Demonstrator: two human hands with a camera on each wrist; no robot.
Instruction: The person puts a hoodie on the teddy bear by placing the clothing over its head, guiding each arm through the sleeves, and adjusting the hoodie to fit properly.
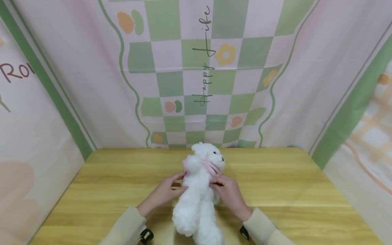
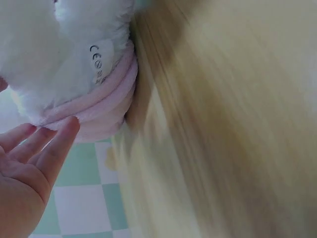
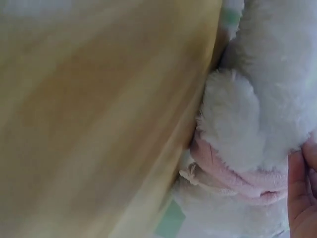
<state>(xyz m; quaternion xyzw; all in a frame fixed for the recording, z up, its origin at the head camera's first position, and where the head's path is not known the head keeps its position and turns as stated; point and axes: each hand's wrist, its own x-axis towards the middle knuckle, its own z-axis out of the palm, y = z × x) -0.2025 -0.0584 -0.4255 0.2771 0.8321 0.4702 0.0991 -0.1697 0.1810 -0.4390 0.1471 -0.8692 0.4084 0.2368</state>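
Observation:
A white plush toy point(image 1: 199, 190) lies on the table, its head away from me and its dark-nosed muzzle turned right. Pink cloth point(image 1: 209, 168) wraps its neck and upper body. On the toy's left side, my left hand point(image 1: 168, 189) lays extended fingertips against the pink cloth's edge, thumb apart on the fur. A white label point(image 2: 101, 62) with CE print shows near that edge in the left wrist view. Across from it, my right hand point(image 1: 228, 192) pinches the toy's other side with thumb and forefinger, just below the cloth. The right wrist view crops most of this hand.
Light wood table point(image 1: 275, 190) extends to both sides of the toy. A patterned curtain point(image 1: 196, 81) hangs behind the table's far edge, with more printed cloth at left and right. Black wrist devices point(image 1: 146, 235) sit by the cream sleeves point(image 1: 127, 224).

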